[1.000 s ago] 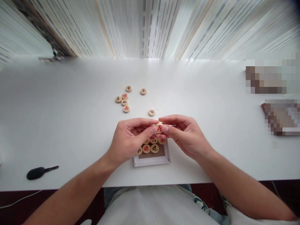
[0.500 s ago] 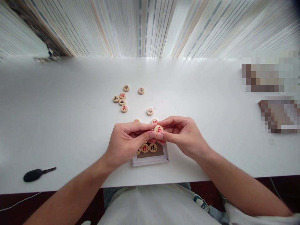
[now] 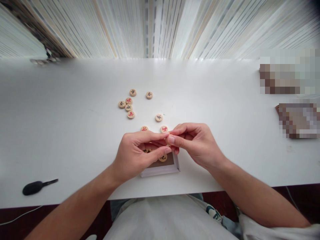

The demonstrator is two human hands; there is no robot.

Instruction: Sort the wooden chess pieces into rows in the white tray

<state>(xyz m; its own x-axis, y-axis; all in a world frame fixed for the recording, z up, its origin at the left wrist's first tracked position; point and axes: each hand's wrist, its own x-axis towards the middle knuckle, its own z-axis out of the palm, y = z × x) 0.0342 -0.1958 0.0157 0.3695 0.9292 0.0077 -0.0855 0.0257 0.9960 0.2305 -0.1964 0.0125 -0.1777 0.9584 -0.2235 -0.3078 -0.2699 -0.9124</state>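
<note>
A round wooden Chinese chess piece [image 3: 168, 141] is pinched in my right hand [image 3: 196, 141], its lettered face mostly hidden by the thumb. My left hand [image 3: 138, 148] reaches in from the other side, thumb and index finger apart, with the index fingertip against the right fingertips or the piece's edge; I cannot tell which. Below both hands lies a shallow white box [image 3: 160, 171] with a brown bottom. Inside it sits a black-lettered piece [image 3: 162, 157], and more pieces are partly covered by my left hand. Just beyond my fingers are two red-lettered pieces [image 3: 164, 129].
Several loose chess pieces [image 3: 128, 107] lie farther back on the white table [image 3: 75, 116], and one black-lettered piece [image 3: 159, 117] is closer in. At left rests a black paddle-shaped object [image 3: 33, 188]. Blurred-out items [image 3: 297, 120] stand at right. Striped curtains [image 3: 150, 30] hang behind.
The piece has turned from showing its red character to being mostly hidden behind my right thumb. My left thumb has come off it and dropped lower.
</note>
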